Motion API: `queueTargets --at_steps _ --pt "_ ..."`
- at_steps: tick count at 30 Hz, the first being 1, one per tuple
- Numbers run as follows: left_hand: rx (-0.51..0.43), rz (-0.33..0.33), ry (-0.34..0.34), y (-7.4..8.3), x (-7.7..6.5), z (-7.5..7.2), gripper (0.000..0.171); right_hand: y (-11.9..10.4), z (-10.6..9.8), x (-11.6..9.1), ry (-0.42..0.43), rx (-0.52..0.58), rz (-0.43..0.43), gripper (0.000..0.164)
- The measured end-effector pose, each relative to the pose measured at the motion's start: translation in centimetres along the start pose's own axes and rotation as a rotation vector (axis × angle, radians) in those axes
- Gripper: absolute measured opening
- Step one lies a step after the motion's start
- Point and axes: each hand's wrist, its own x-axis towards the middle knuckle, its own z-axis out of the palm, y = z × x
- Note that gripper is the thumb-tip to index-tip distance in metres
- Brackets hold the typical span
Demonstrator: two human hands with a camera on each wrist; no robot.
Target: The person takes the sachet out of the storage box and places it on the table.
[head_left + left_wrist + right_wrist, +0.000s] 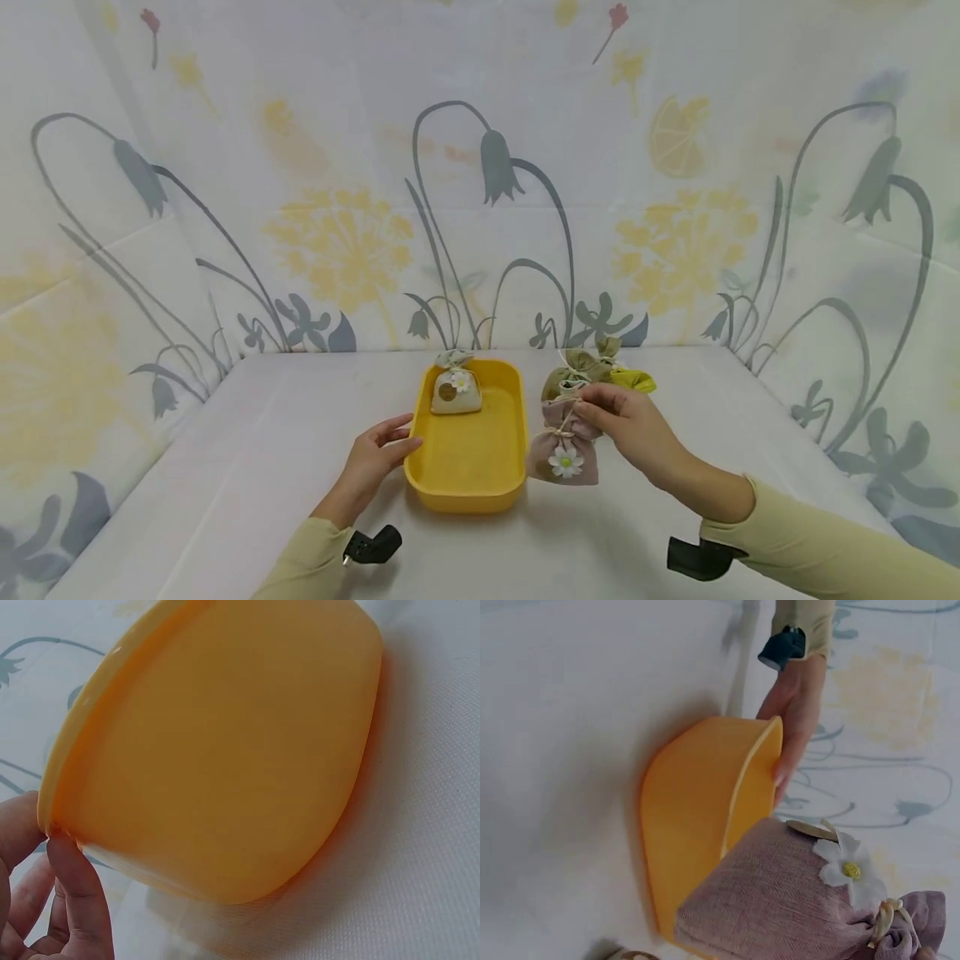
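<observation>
A yellow plastic tub (468, 458) sits on the white-covered table in front of me. My left hand (369, 468) pinches its left rim between thumb and fingers; the left wrist view shows the fingertips at the rim (46, 802). Inside the tub, at the far left corner, lies a cream drawstring pouch (467, 403) with a white flower. My right hand (639, 432) pinches a mauve drawstring pouch (542, 463) near its tied neck, just right of the tub. This pouch hangs flower side toward me, overlapping the tub (694, 795) in the right wrist view.
Behind the mauve pouch are olive-green pouches (582, 362) and a yellow-green one (633, 381), partly hidden by my right hand. A flower-printed cloth backdrop (480, 275) rises at the table's back edge. Black cameras (373, 546) are strapped to both wrists.
</observation>
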Motion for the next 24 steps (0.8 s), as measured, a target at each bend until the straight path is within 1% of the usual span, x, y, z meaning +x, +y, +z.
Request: queueTargets --at_steps 5,10,16,19,24 --pt "-0.001 0.005 -0.003 -0.1 0.0 0.1 0.047 1.8 -1.6 -0.5 0.03 -0.011 0.017 0.02" --pt "0.001 0.008 0.004 -0.2 -0.2 0.0 0.047 3.6 -2.6 -0.6 0.052 -0.083 0.022 0.02" --pt "-0.004 0.011 0.005 -0.3 -0.1 0.0 0.047 6.3 -4.0 -0.3 0.038 -0.118 0.056 0.021" --pt "-0.011 0.01 0.006 -0.3 -0.1 0.0 0.046 7.2 -4.8 0.0 0.041 -0.147 0.075 0.023" --pt "-0.025 0.005 0.004 -0.3 -0.1 0.0 0.046 8.6 -6.4 0.5 0.057 -0.2 0.084 0.027"
